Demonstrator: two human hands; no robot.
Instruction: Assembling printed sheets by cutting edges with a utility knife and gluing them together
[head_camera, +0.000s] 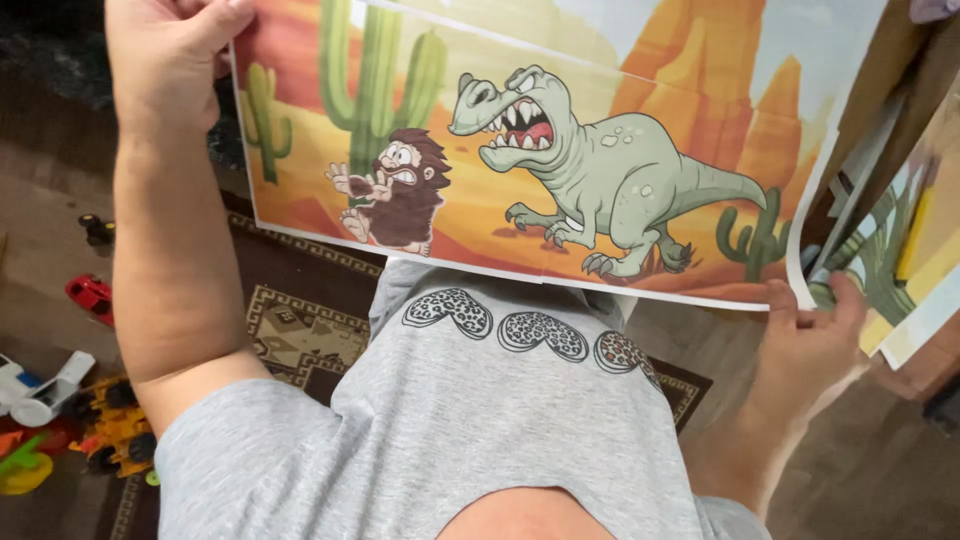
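I hold up a large cartoon poster (620, 110) showing a green dinosaur, a bearded caveman and cacti in an orange desert. My left hand (165, 50) grips its left edge at the top left of the view, arm raised. Lower down, my right hand (805, 335) pinches the poster's lower right corner, fingers curled around the paper. Just right of that hand, a second printed sheet (905, 260) with similar desert colours touches the fingertips. My grey shirt (480, 420) with spotted heart shapes fills the bottom of the view.
A dark patterned rug (300, 330) lies on the floor below the poster. Toys are scattered at the left: a red car (90, 295), a white toy (40, 390) and a yellow truck (110, 435). Brown wooden furniture (900, 60) stands at the right.
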